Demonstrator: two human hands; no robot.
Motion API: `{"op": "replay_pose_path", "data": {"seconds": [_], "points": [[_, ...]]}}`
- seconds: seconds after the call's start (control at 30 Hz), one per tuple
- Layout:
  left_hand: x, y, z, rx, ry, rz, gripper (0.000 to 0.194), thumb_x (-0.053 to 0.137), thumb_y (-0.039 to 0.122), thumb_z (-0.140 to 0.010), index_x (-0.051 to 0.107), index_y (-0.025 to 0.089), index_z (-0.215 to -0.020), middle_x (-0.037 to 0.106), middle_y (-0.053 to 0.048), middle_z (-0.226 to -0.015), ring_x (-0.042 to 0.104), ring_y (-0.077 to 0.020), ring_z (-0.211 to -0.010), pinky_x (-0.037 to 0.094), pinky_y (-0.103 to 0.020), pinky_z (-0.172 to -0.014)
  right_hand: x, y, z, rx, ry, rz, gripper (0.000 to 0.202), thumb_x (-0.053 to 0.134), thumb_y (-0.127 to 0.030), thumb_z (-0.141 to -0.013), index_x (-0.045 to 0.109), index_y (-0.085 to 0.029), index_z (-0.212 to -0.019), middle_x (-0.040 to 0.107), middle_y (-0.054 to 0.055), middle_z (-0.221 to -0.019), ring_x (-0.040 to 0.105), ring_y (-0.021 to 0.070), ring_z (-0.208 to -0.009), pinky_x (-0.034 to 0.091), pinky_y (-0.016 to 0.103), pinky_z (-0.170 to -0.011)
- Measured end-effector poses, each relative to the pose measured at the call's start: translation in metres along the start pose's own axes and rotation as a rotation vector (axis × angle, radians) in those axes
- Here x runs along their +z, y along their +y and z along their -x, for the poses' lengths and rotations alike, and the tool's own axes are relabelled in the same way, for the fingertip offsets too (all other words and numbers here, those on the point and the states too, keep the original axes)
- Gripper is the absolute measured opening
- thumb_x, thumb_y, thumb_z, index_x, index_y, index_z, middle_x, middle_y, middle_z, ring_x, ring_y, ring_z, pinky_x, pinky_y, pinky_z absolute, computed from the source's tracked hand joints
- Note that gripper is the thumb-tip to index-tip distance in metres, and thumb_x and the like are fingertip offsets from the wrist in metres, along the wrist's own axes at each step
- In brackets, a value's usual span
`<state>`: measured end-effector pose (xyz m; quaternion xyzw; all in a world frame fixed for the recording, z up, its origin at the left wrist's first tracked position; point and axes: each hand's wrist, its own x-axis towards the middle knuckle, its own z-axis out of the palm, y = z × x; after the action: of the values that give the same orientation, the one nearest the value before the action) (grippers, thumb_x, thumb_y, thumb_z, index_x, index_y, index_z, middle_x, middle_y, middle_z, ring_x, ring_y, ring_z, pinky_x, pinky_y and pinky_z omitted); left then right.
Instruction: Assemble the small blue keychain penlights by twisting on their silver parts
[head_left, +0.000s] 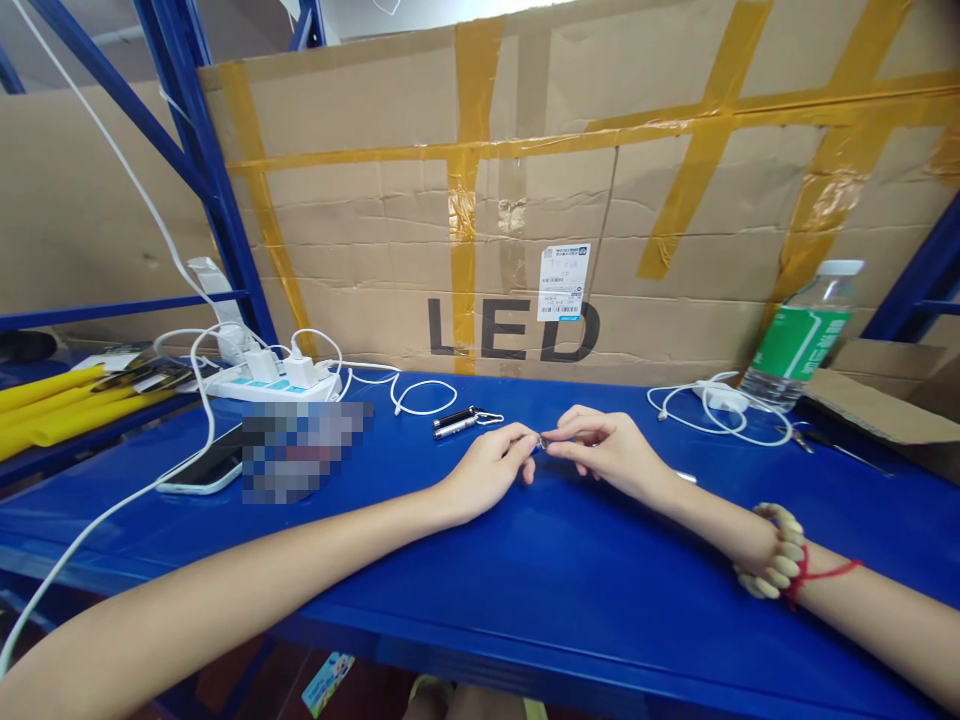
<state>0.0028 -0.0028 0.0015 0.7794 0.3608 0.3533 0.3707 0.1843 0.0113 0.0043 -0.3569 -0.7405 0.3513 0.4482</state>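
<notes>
Above the blue tabletop (pixel 600 600) my left hand (pixel 487 470) and my right hand (pixel 611 455) meet, fingertips almost touching. Between them is a small blue-and-silver piece (pixel 538 446), too small and too covered by fingers to name. The left thumb and fingers pinch it from one side, and the right thumb and forefinger close on its other end. Just beyond my left hand lie two slim pen-like tubes (pixel 454 424), one black and one silver, with a small metal clip (pixel 489 418) at their end. A short silver piece (pixel 685 478) shows partly behind my right wrist.
A white power strip (pixel 277 385) with plugged-in chargers and a phone (pixel 202 460) lie at left, near yellow packets (pixel 52 400). Coiled white cable (pixel 675 405) and a water bottle (pixel 802 335) stand at right, beside an open carton (pixel 885 405). A large cardboard box (pixel 360 240) closes off the back.
</notes>
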Motion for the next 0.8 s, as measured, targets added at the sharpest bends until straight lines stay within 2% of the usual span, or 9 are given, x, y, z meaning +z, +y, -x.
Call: {"op": "replay_pose_path", "data": {"seconds": [0.23,0.37,0.6,0.8], "points": [[-0.0004,0.0003,0.0013,0.006,-0.017,-0.006,0.023,0.037,0.034,-0.091,0.045,0.016,-0.079,0.053,0.002,-0.063,0.048,-0.0112,-0.066,0.034,-0.023,-0.069,-0.0012,-0.0012,-0.0002,0.007,-0.016,-0.017,0.024,0.074,-0.032,-0.06,0.071,-0.012,-0.074,0.051,0.002,-0.075,0.049,0.0035,-0.039,0.038,0.017,-0.035],[-0.0004,0.0017,0.0019,0.015,-0.014,-0.019,0.021,0.039,0.032,-0.091,0.045,0.016,-0.078,0.055,0.002,-0.066,0.051,-0.012,-0.07,0.036,-0.024,-0.071,-0.0005,-0.0027,-0.0007,0.027,-0.022,-0.023,0.029,0.076,-0.035,-0.058,0.07,-0.011,-0.072,0.051,0.002,-0.074,0.048,0.0035,-0.04,0.037,0.017,-0.035],[-0.0003,0.002,0.002,0.045,-0.051,-0.043,0.011,0.038,0.024,-0.091,0.045,0.016,-0.089,0.058,-0.001,-0.075,0.054,-0.0132,-0.08,0.037,-0.027,-0.079,-0.0035,-0.0049,-0.0003,0.058,-0.027,-0.001,0.042,0.075,-0.044,-0.055,0.069,-0.007,-0.074,0.051,0.002,-0.075,0.048,0.0035,-0.039,0.037,0.018,-0.035],[0.0005,-0.0005,0.0024,0.099,-0.064,-0.093,0.009,0.038,0.021,-0.09,0.043,0.016,-0.084,0.059,-0.001,-0.074,0.055,-0.0129,-0.077,0.038,-0.026,-0.077,-0.0026,-0.0094,0.001,0.072,-0.055,0.015,0.037,0.074,-0.044,-0.056,0.067,-0.009,-0.066,0.05,0.0,-0.069,0.048,0.0038,-0.04,0.038,0.018,-0.037]]}}
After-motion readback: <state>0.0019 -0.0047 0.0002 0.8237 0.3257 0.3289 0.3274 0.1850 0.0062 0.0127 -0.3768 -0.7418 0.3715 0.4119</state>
